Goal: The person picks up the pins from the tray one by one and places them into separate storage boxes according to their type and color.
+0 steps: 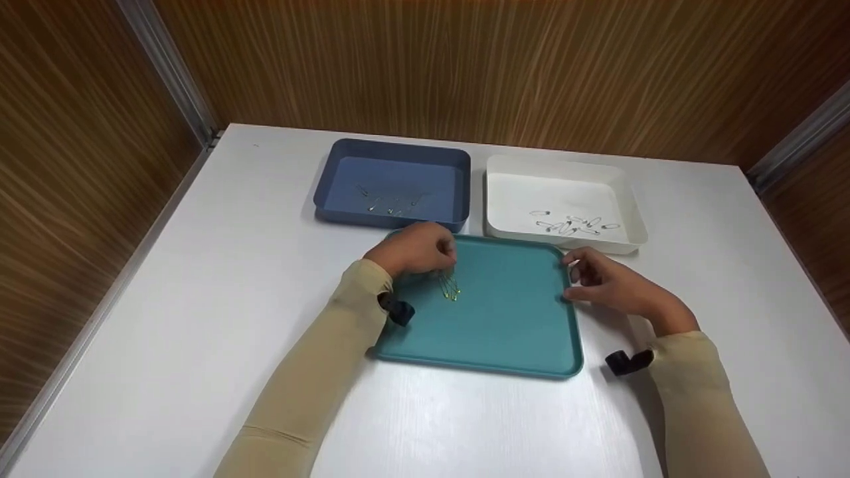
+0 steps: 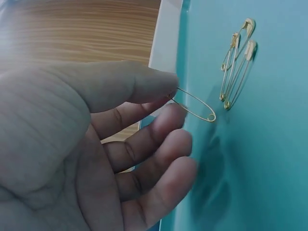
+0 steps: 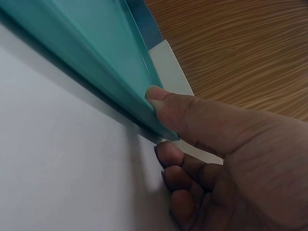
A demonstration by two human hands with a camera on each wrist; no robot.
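Three trays sit on the white counter (image 1: 199,299): a teal tray (image 1: 511,318) nearest the person, a blue tray (image 1: 398,182) and a white tray (image 1: 564,199) behind it, both with safety pins inside. The right hand (image 1: 614,285) grips the teal tray's right rim, thumb on top, fingers curled beneath. The left hand (image 1: 415,249) hovers over the tray, pinching a gold safety pin (image 2: 195,105) between thumb and forefinger. Three more gold pins (image 2: 238,62) lie bunched on the teal surface just beside it.
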